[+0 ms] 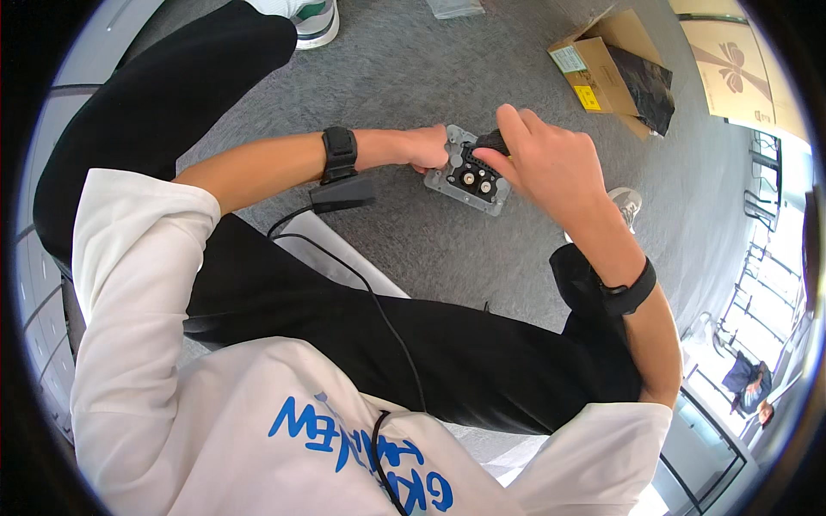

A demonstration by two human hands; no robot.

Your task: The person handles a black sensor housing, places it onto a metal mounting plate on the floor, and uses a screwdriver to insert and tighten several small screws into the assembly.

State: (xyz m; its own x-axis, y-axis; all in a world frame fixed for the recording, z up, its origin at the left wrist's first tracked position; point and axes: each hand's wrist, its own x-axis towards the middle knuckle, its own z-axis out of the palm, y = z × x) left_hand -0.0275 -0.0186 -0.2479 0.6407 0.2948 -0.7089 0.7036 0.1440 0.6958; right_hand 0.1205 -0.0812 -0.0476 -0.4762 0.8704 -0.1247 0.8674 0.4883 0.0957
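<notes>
While the left hand (426, 148) grips the left edge of a small grey metal plate (467, 175), fingers closed around its rim, the right hand (538, 159) is pinched shut on a black tool handle (492, 140) whose tip meets the plate's black central part from above. The two hands sit close together on either side of the plate, which is held up in front of the person above a grey carpet (413, 69), tilted a little, with round fittings showing on its face. Each wrist wears a black band; a small black box (342, 194) hangs under the left wrist, and a thin black cable (379, 310) runs from it down across the black trousers (361, 327) to the white shirt with blue lettering (284, 421). Farther off on the carpet, an open cardboard box (602, 73) with a dark bag in it lies beyond the right hand, well apart, and a white and green shoe (314, 19) shows at the top edge
</notes>
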